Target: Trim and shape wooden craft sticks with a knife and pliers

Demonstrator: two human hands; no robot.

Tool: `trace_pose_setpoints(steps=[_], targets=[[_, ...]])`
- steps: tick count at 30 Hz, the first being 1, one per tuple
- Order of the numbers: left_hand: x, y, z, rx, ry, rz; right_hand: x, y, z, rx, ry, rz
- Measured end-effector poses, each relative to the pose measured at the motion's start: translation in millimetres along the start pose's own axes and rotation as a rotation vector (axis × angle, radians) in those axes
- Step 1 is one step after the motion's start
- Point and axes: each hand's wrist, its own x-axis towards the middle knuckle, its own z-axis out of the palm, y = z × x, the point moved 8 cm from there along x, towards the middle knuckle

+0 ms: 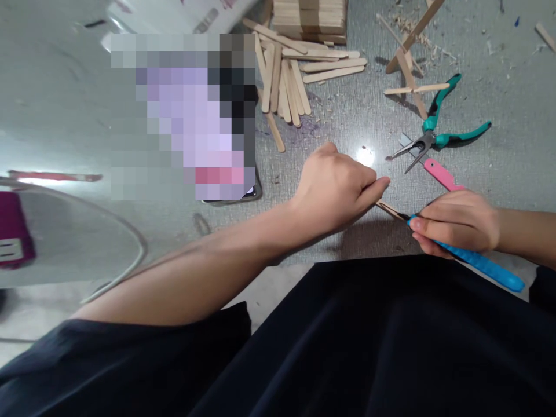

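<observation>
While a purple object lay at the left edge and loose sticks fanned out further along, the left hand was curled closed, its thumb pressing near 1 end of a slim wooden stick; its inner fingers were hidden. Past a stick frame and teal-handled pliers, the right hand was wrapped firmly round a blue-handled tool, its dark tip at the stick between the hands. Shaping that stick seemed the step in hand; the next move likely called for a steady left pinch and a controlled tip.
</observation>
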Motion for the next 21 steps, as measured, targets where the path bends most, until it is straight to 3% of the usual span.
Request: trace_pose_setpoints(steps=[2, 6, 10, 16, 21], targets=[[0, -1, -0.5, -0.034, -0.006, -0.006, 1, 2, -2, 0.084, -0.004, 0.053], [2, -1, -1.4, -0.155, -0.04, -0.009, 0, -8, -7, 0.086, 0.037, -0.05], [3, 1, -3.2, -0.226, -0.057, -0.022, -1, -4, -8, 0.053, 0.044, -0.009], [2, 1, -4.3, -0.231, -0.054, -0.034, -8, -31, -14, -0.344, 0.199, -0.426], [1, 0, -1.7, -0.231, -0.07, -0.052, -12, -32, -12, -0.408, 0.208, -0.464]])
